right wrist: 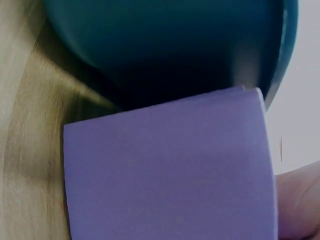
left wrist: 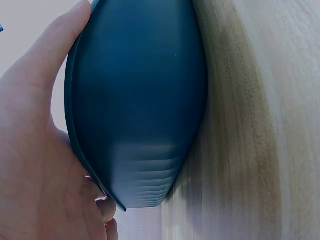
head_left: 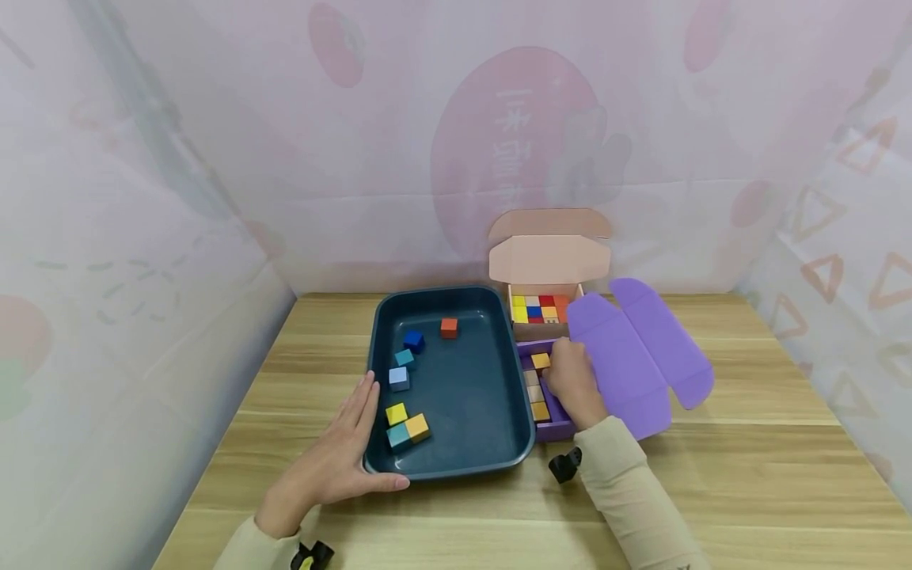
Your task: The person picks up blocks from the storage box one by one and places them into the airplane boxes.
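My left hand [head_left: 331, 459] rests against the near left corner of a dark teal tray [head_left: 470, 396], fingers straight along the left rim and thumb at the front rim. Several cubes lie along the tray's left side, among them a yellow cube [head_left: 396, 414], a pale blue cube [head_left: 399, 378] and a dark blue cube [head_left: 414, 341]; an orange-red cube [head_left: 449, 328] sits farther back. My right hand [head_left: 573, 380] reaches down into an open purple box [head_left: 556, 431], beside an orange-yellow cube [head_left: 541, 361]. Its fingertips are hidden, so I cannot tell what they hold.
Behind the purple box stands an open tan cardboard box [head_left: 549, 260] filled with coloured cubes. The purple lid [head_left: 627, 356] lies folded out to the right. Everything is on a wooden table [head_left: 769, 475] with printed cloth at the back and sides.
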Tool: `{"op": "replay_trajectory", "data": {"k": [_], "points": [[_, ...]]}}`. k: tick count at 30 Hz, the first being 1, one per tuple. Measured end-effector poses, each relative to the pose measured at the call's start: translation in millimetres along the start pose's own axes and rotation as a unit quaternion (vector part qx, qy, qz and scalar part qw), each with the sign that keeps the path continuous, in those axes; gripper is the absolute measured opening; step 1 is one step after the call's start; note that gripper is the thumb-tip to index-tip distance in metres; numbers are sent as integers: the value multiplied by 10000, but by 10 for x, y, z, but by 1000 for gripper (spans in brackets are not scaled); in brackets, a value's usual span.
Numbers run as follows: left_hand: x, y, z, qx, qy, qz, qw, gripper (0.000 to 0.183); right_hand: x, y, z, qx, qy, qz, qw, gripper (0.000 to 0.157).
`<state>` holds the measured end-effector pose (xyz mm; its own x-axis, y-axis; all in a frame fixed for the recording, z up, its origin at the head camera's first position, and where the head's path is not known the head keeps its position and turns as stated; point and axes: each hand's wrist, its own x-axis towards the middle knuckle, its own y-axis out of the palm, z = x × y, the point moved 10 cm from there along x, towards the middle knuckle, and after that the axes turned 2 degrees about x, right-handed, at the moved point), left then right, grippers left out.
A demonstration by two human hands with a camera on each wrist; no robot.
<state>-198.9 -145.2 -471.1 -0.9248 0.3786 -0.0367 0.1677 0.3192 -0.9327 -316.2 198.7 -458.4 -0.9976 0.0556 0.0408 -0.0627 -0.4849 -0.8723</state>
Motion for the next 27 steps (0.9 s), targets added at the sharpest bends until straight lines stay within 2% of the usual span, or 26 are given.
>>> {"op": "replay_trajectory", "data": {"k": [4, 8, 11, 15, 19, 23, 27], "points": [[-2, 3, 5, -10, -11, 11, 10000, 146, -2, -16, 12, 81, 5, 110, 9999, 16], [-3, 5, 9, 7, 0, 1, 10000, 146, -10, -118, 95, 187, -107, 63, 9997, 13], [-2, 7, 11, 8, 1, -3, 10000, 146, -14, -196, 221, 266, -248, 159, 9992, 15], [-5, 4, 10, -11, -18, 8, 10000, 146, -1, -278, 437, 394, -379, 450, 9975, 29], [-3, 0, 6, -14, -24, 2, 10000, 146, 35, -339, 675, 479, -648, 648, 9946, 30], [-16, -4, 2, 13, -14, 6, 10000, 145, 68, -276, 893, 631, -1038, 898, 9885, 33], [-30, -15, 2, 44, 17, -8, 10000, 146, 126, -118, 1090, 926, -1262, 1092, 9816, 35]]}}
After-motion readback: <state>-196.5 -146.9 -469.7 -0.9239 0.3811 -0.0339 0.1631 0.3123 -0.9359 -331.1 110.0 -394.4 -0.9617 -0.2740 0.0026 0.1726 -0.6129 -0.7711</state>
